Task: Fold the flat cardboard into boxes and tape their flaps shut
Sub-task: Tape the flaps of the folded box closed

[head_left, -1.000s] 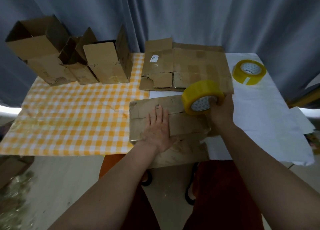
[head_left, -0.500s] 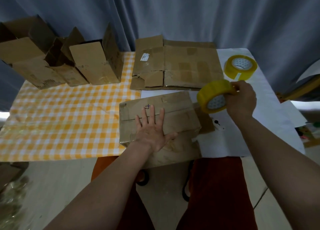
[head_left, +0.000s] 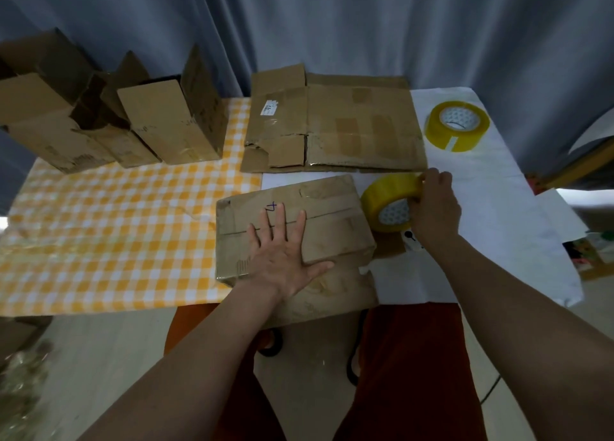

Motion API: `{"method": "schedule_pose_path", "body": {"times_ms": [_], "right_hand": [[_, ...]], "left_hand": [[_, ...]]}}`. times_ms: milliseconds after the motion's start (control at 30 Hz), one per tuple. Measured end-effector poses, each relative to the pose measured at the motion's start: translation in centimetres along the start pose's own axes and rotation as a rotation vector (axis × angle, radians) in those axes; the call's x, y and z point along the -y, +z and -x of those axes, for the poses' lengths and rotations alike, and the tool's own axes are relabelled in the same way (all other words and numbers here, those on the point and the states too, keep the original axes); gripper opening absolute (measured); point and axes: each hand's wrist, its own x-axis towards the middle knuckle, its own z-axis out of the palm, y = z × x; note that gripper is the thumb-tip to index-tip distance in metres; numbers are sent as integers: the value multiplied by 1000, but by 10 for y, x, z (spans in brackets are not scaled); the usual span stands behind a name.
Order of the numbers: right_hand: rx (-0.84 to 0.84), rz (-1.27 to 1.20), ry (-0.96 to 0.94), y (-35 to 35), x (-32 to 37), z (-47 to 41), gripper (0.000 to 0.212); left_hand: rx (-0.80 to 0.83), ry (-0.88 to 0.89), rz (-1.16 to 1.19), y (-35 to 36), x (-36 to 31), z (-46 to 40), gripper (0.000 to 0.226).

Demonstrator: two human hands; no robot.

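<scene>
three folded boxes (head_left: 109, 118) at back left, flat cardboard (head_left: 335, 125) waiting behind. left hand (head_left: 282, 244) flat on current box (head_left: 292, 221), seam untaped; right hand (head_left: 435, 208) gripping tape roll (head_left: 387, 204) beside it.

Single head-worn wide-angle view, looking forward and down across the desk (head_left: 133, 241) from its near edge; curtain (head_left: 332, 25) behind, close range.

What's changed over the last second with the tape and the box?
The right hand carried the tape roll off the box to its right side, keeping its grip. The left hand stayed flat on the flaps; the spare roll stayed put.
</scene>
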Motion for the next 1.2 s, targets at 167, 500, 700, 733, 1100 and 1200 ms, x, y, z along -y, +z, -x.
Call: {"method": "schedule_pose_path", "body": {"times_ms": [167,500,700,733,1100,1200], "right_hand": [[116,66,-114,-4,9,8,53],[421,-181,-118,-37,-6,22,48],[646,-130,-140,-35,-2,36,53],[682,-119,-153,-35,-1,40,52],[814,-171,-159,-18,11,62,59],[878,-170,-183,-18,16,58,90]], "left_hand": [[-132,-85,62,-6,-48,-6,130],[-19,80,-31,-19,-82,-9,96],[90,257,-185,-31,-49,6,95],[101,264,-223,-31,-45,10,94],[-48,139,59,-3,-4,46,94],[-388,-167,482,12,7,57,120]]}}
